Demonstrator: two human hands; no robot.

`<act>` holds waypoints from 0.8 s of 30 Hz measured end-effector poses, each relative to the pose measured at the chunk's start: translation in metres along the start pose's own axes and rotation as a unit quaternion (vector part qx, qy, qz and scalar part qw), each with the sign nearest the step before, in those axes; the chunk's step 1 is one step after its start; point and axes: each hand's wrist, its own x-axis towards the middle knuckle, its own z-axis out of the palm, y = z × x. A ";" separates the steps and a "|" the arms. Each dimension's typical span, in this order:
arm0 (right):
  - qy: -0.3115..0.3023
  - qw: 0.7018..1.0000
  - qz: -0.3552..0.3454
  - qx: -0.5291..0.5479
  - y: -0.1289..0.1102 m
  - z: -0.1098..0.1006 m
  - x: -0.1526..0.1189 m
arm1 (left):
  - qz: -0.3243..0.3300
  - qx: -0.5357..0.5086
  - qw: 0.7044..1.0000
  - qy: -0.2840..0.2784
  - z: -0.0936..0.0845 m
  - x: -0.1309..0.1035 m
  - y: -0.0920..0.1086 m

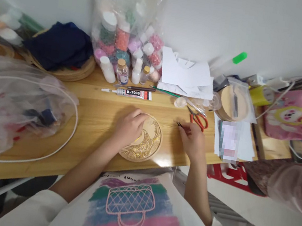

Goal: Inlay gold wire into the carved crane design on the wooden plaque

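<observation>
Round wooden disc (151,127) flat on counter (96,110), near its front edge. Risk: disc could skid, or gold lines (144,148) lift, if left hand (127,127) presses unevenly. Left: palm down over the rim, fingers bunched; cannot tell what they pinch. Right hand (194,141): apart from disc, wrist low, fingers pinching dark-tipped tool (179,124).

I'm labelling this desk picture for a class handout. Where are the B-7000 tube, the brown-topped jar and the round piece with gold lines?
B-7000 tube (132,93): head view, on its black label.
Brown-topped jar (122,63): head view, on its top.
Round piece (145,149): head view, on its gold-lined lower part.
</observation>
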 end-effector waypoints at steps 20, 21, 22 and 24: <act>-0.083 0.878 0.022 0.470 -0.038 0.001 0.005 | 0.008 0.027 1.000 -0.008 -0.007 0.000 0.008; -0.090 0.884 0.014 0.458 -0.039 0.004 0.004 | 0.007 0.029 1.000 -0.009 -0.007 0.000 0.008; -0.093 0.890 0.008 0.446 -0.040 0.008 0.002 | 0.007 0.030 0.999 -0.011 -0.007 0.000 0.009; -0.085 0.902 0.009 0.422 -0.043 0.014 -0.002 | 0.007 0.034 0.999 -0.014 -0.008 0.000 0.010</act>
